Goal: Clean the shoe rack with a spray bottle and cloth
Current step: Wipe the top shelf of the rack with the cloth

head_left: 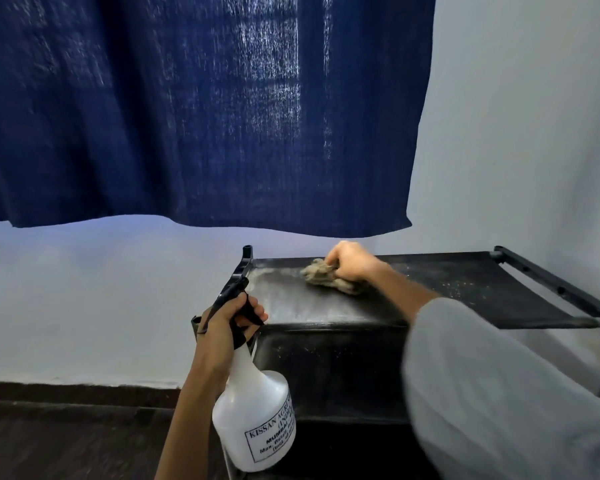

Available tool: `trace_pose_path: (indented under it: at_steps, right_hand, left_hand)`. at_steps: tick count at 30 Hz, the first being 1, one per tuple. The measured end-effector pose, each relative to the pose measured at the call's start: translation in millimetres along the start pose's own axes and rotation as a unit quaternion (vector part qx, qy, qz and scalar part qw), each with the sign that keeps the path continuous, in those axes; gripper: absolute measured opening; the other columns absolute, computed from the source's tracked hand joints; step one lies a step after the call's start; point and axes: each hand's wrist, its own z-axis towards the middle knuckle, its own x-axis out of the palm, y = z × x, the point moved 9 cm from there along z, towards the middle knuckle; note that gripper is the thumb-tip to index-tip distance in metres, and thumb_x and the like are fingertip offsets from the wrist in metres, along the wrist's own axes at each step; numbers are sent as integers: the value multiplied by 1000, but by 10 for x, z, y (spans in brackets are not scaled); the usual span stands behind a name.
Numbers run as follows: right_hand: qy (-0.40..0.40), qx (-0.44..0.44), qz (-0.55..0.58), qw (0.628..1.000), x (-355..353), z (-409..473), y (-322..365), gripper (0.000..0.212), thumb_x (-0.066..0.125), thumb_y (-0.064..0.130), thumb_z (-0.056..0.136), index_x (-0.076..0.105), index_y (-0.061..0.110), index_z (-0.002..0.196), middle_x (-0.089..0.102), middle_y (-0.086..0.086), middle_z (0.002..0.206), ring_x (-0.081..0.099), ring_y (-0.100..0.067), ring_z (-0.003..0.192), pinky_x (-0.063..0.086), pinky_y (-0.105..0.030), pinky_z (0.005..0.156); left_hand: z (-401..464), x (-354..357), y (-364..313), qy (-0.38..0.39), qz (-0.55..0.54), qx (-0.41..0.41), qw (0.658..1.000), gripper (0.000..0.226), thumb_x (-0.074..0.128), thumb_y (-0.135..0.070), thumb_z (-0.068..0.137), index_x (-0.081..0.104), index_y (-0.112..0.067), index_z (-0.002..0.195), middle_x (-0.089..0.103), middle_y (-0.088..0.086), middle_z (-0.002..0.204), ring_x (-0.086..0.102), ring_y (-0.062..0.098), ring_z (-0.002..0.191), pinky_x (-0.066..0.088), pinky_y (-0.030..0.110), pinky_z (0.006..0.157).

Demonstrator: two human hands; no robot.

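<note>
Two bare hands in view. Left hand [227,322] and forearm uncovered, no sleeve showing; thin dark band at the wrist. Right hand [352,263] bare; loose pale grey long sleeve [482,386] ends partway up the forearm.

A dark navy woven fabric curtain [194,109] hangs across the upper wall, daylight showing through its weave near the centre. Below and to the right stands a pale bluish-white painted wall [84,299]. A dark brown floor [66,434] meets its base.
</note>
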Motion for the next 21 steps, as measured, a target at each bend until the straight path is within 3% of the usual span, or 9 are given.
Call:
trace_pose_path:
  at_steps: [3,5,9,15,18,21]
  right_hand:
    - [-56,91,-13,994,-429,-160,-837,34,59,-5,81,71,12,108,69,-8,111,63,-21,103,41,-20,78]
    - [-73,101,-6,992,-510,-178,-998,35,58,-7,81,71,12,107,69,-8,111,63,-21,100,41,-21,78]
    - [-48,28,11,998,-197,102,-334,38,50,-9,82,70,12,105,69,-6,108,61,-19,100,43,-22,79]
    - [7,-75,51,996,491,603,779,32,59,-2,82,70,16,105,67,-5,110,63,-18,101,51,-26,84]
    - [19,-91,29,995,330,439,566,30,65,3,83,69,13,111,68,-4,111,61,-13,100,48,-22,84]
    - [39,-53,-12,998,-12,-7,-168,29,65,1,80,71,14,105,69,-1,105,62,-14,97,48,-24,84]
  left_hand:
    - [-6,21,8,5,-3,5,1000,21,46,-9,95,58,1,82,56,18,78,59,27,75,58,28,71]
    - [1,5,-3,8,9,16,1000,21,46,-10,95,58,1,82,57,17,78,60,27,75,58,28,72]
    - [5,-45,-34,3,8,29,1000,21,46,-10,95,58,0,81,58,17,76,62,24,71,57,24,66]
    - [10,-88,-5,-5,26,43,999,22,46,-13,95,60,0,82,62,17,77,65,25,75,56,21,65]
    - [-1,-35,7,3,15,41,999,21,46,-11,95,59,1,82,60,17,77,64,25,72,56,22,65]
    - [-15,21,5,13,8,42,999,20,45,-9,95,57,2,84,58,17,77,62,24,71,57,23,66]
